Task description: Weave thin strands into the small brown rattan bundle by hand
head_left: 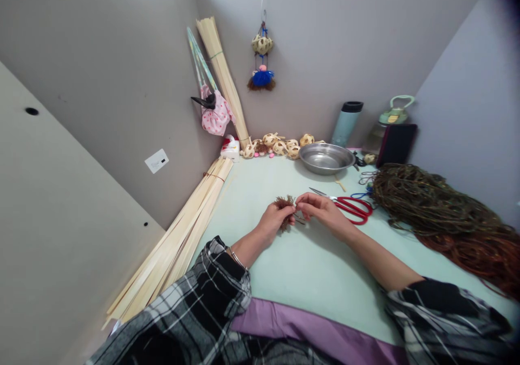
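Between the left fingers [288, 211], a brown tuft [284, 202] shows only partly.

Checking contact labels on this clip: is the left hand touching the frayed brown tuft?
Touching. The head view shows it: the left hand grips the brown tuft, thumb lying across it, strands sticking out above and below.

Steel bowl [326, 161], teal tumbler [346, 127], pink dotted bag [217, 116]

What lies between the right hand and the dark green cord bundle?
In the head view, red-handled scissors lie between the right hand and the dark green cord bundle, with a thin blue cord near the bundle.
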Motion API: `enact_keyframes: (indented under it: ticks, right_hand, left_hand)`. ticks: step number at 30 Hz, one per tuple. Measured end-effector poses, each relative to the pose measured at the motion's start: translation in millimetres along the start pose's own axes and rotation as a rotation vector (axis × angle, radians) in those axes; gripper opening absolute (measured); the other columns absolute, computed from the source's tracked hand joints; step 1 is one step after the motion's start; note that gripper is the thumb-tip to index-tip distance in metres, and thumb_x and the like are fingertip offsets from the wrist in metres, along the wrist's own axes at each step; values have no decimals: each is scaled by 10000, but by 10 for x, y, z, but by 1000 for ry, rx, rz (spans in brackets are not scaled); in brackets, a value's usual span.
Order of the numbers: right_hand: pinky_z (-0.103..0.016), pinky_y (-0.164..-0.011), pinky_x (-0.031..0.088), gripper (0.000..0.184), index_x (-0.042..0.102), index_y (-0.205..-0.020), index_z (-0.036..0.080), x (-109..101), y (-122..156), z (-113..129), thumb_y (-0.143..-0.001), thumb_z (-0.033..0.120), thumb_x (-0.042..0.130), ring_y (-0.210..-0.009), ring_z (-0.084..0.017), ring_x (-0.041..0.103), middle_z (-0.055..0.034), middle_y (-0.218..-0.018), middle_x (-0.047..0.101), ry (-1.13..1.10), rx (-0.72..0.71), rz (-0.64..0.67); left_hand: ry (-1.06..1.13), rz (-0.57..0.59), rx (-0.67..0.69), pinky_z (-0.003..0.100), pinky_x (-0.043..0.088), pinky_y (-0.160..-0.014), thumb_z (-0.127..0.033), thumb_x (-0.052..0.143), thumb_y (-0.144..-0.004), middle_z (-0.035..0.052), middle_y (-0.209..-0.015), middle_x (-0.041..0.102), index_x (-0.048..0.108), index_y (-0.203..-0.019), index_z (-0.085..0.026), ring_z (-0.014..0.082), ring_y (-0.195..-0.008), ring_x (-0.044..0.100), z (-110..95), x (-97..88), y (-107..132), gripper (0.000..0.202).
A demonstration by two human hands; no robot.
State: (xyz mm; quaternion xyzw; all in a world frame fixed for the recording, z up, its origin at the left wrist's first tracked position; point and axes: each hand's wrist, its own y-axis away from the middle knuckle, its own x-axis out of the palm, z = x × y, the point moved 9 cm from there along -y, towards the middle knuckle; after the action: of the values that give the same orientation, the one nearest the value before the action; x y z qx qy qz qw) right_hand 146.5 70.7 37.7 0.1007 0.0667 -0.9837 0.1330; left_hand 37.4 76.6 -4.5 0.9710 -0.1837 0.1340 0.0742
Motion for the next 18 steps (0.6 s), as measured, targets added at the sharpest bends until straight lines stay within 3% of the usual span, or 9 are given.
enact_keyframes:
  ticks: [8, 18]
  right_hand:
    - [-255, -506, 272, 482, 538, -730, 170, 123, 17, -99, -845, 635, 585, -510, -94, 379, 31, -575, 478, 30, 56, 119]
    - [-255, -536, 331, 459, 608, -794, 153, 46, -4, -56, -753, 603, 688, -544, -100, 436, 18, -607, 544, 25, 55, 50]
  left_hand:
    - [-116, 38, 16, 216, 290, -443, -341, 643, -734, 15, -578, 555, 614, -696, -129, 80, -473, 479, -9, 41, 16, 217]
    - [-17, -8, -26, 204, 368, -480, -398, 713, -712, 4, -587, 582, 606, -813, -138, 96, -501, 544, 62, -28, -16, 299]
